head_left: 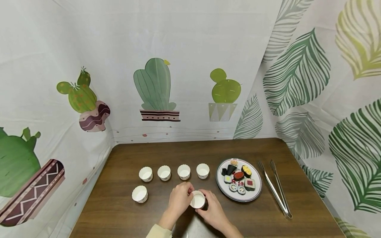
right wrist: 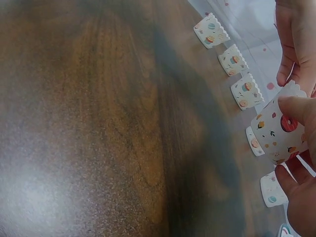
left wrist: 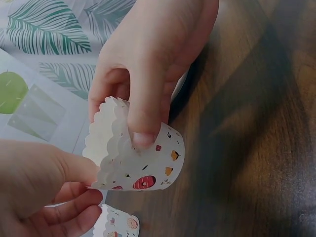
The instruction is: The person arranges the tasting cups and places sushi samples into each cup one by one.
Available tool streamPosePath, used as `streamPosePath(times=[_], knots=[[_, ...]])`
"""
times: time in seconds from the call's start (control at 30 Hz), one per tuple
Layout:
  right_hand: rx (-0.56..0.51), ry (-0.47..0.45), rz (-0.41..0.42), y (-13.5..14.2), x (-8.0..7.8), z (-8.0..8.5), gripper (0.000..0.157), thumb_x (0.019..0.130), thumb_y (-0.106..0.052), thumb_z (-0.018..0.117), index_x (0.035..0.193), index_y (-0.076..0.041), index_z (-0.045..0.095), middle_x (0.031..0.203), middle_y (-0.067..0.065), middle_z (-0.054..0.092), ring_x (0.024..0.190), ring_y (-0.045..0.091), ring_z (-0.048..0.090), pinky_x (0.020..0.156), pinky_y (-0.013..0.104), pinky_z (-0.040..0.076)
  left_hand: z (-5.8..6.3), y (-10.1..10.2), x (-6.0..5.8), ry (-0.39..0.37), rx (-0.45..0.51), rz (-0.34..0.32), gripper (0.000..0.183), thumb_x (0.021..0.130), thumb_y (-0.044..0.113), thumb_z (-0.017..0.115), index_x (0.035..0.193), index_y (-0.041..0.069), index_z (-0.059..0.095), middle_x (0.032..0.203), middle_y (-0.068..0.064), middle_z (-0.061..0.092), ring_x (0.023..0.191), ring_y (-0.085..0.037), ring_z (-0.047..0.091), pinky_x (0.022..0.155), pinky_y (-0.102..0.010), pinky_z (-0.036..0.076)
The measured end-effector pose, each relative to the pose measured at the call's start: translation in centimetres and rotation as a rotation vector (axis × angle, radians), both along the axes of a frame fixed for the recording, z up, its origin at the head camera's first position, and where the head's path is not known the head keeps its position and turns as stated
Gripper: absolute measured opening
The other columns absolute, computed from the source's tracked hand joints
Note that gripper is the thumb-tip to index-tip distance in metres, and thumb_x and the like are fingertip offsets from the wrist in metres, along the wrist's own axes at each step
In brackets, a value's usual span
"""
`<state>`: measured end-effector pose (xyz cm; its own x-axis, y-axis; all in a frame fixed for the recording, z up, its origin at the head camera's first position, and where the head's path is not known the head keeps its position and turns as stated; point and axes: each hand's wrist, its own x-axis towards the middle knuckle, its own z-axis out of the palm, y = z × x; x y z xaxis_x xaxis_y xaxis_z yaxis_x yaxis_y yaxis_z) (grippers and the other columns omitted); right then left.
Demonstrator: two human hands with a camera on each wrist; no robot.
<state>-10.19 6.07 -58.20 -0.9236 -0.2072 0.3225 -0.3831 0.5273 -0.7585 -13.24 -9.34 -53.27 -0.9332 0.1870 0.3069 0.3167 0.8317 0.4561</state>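
Observation:
A stack of white paper baking cups [head_left: 197, 199] is held above the near part of the table. My right hand [head_left: 213, 210] grips the stack around its side, thumb pressed on the printed wall. At the scalloped rim, my left hand [head_left: 179, 199] pinches the edge between thumb and fingers. Layered rims [left wrist: 113, 133] show in the left wrist view, so more than one cup is nested there; how many I cannot tell. Single baking cups stand upright beyond the hands: one far left [head_left: 140, 194] and a row behind, ending with a cup [head_left: 203, 171] at its right.
On the right, a round plate [head_left: 221, 188] carries several sushi pieces. Metal tongs [head_left: 278, 190] lie beside it, hinge end toward me. The brown wooden table [head_left: 119, 215] meets printed cloth [head_left: 190, 66] hung at the back and sides.

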Motion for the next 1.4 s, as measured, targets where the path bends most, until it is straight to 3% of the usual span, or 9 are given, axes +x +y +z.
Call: streamPosePath(times=[0.4,0.63,1.03,1.4], knots=[[0.008,0.015,-0.007,-0.1,0.0,-0.1,0.066,0.061,-0.008,0.082,0.12,-0.008,0.051,0.11,0.005,0.058,0.1,0.021,0.054,0.083,0.035,0.045,0.2,-0.1,-0.1,0.019,-0.018,0.003,0.013,0.067,0.006,0.071,0.069,0.015,0.063,0.062,0.009,0.053,0.052,-0.005,0.048,0.045,-0.021,0.035],[0.017,0.034,-0.025,-0.1,0.0,0.0,0.066,0.06,-0.009,0.082,0.119,-0.009,0.052,0.11,-0.002,0.057,0.1,0.015,0.053,0.084,0.034,0.046,0.4,-0.1,-0.1,0.037,-0.006,0.004,0.014,0.068,0.006,0.073,0.069,0.016,0.063,0.064,0.009,0.056,0.054,-0.006,0.051,0.046,-0.021,0.037],[0.014,0.077,-0.039,0.1,0.1,-0.3,0.067,0.057,-0.01,0.083,0.118,-0.01,0.053,0.109,-0.004,0.057,0.1,0.014,0.053,0.083,0.035,0.046,1.7,-0.4,-0.3,0.073,0.034,-0.022,0.015,0.068,0.005,0.074,0.069,0.015,0.064,0.065,0.009,0.058,0.056,-0.004,0.052,0.048,-0.02,0.039],[0.016,0.04,-0.031,0.4,0.1,-0.5,0.067,0.059,-0.009,0.083,0.12,-0.008,0.052,0.11,-0.001,0.058,0.1,0.016,0.054,0.083,0.035,0.045,2.8,-1.9,-0.9,0.096,0.042,0.018,0.016,0.069,0.005,0.073,0.068,0.017,0.063,0.064,0.009,0.058,0.056,-0.004,0.053,0.048,-0.02,0.04]])
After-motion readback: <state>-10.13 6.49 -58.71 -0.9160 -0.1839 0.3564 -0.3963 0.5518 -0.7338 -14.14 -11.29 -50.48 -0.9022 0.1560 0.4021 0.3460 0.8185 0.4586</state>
